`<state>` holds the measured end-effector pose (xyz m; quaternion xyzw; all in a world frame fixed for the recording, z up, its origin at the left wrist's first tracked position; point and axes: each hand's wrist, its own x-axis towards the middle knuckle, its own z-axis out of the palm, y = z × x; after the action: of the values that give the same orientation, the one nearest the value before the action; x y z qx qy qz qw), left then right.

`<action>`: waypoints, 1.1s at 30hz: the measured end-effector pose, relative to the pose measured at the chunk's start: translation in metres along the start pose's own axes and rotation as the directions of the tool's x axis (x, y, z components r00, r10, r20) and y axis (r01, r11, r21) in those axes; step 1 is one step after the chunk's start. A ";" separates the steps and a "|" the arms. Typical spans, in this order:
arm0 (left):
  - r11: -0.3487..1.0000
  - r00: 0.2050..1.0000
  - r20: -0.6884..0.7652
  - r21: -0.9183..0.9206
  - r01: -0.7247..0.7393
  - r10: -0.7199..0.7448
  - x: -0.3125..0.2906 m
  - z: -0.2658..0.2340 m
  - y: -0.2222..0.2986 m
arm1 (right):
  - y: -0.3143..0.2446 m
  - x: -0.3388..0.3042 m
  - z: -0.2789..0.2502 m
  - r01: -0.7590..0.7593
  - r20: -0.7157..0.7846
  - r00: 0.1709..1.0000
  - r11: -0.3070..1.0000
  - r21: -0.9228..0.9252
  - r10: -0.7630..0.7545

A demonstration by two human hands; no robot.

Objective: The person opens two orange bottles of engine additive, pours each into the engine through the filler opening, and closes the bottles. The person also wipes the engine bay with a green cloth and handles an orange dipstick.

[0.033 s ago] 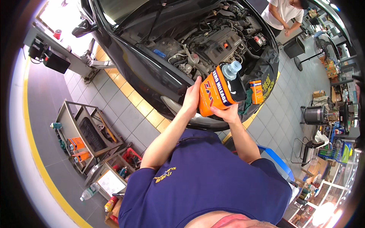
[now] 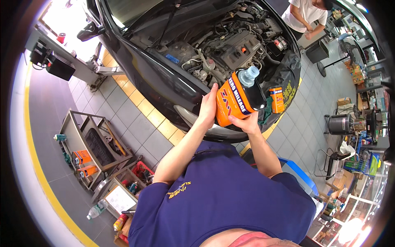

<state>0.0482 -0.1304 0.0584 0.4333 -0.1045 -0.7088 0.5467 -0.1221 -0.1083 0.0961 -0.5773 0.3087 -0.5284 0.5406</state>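
Across the upper middle sits a black car (image 2: 164, 78) with its hood raised, engine bay (image 2: 230, 45) exposed, full of hoses and a dark engine cover. Grey tiled floor (image 2: 123, 123) with a yellow stripe runs under and left of the car. Lower frame is filled by the person's own dark blue shirt (image 2: 222, 201), both forearms rising from it toward the car's front edge.

Left side: a metal tool cart (image 2: 92, 148) with open shelves, orange boxes (image 2: 82, 158) on it, assorted tools and cans in trays below; a clear plastic bottle (image 2: 96, 210) lies on the floor near it. Upper left, a lift post (image 2: 82, 68) with black boxes. Upper right, another person (image 2: 304, 16) in a white shirt leans by the far fender. Right edge is cluttered: a fan, stools, shelves, too small to sort.

Orange and black oil jug (image 2: 238, 99) is held up in front of the car's nose, tilted, its clear pale-blue capped neck (image 2: 249, 76) pointing up toward the engine bay. It blocks part of the bumper and fender cover. Left hand (image 2: 207, 108) is wrapped flat against the jug's left side, fingers curled on it. Right hand (image 2: 247, 123) cups the jug from below, thumb and fingers pressed on its lower edge. A small orange box (image 2: 277, 99) sits on the fender cover just right of the jug, not touching it.
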 end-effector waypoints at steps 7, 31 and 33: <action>0.928 0.937 -0.126 0.232 -0.290 0.325 0.029 -0.016 -0.007 | 0.003 0.021 0.027 -0.041 -0.322 0.947 0.998 -0.045 0.025; 0.122 0.345 -0.216 0.954 0.273 0.914 0.285 -0.170 0.065 | 0.252 0.244 -0.211 -0.554 -0.229 0.795 0.826 0.104 0.562; 0.119 0.344 -0.213 0.954 0.274 0.914 0.283 -0.169 0.064 | 0.268 0.258 -0.220 -0.588 -0.176 0.782 0.801 0.110 0.598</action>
<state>0.2074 -0.3448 -0.1449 0.8918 -0.3358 0.0371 0.3008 -0.2079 -0.4736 -0.1186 -0.3808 0.5148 -0.3948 0.6589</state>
